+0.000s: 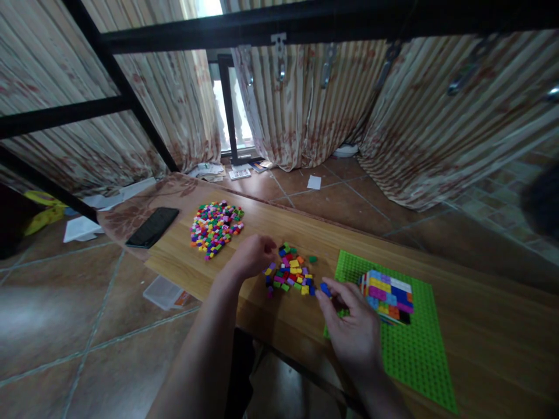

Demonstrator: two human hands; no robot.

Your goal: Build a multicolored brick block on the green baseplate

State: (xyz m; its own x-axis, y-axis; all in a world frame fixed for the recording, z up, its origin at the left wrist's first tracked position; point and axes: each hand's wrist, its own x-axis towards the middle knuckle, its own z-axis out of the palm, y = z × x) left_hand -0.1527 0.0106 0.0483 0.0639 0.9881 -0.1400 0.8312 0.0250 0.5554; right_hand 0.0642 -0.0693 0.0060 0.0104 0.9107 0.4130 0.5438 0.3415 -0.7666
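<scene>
Between the thumb and fingers of my right hand (351,317) is a blue toy brick (325,288), held over the left edge of the green baseplate (421,355). A block built of many-coloured bricks (388,294) stands on that baseplate, just beyond my right fingers. My left hand (257,254) hovers at the left side of a small spread of loose bricks (294,265). Its fingers are curled inward, and whatever they may hold is hidden. Farther left lies a bigger pile of small mixed bricks (216,227).
The wooden board (253,218) under the bricks rests on a cloth-covered surface. A black phone (152,227) lies at its left end. A clear plastic box (165,292) is on the tiled floor. Black metal bars (279,26) with hanging clips cross above, before striped curtains (305,105).
</scene>
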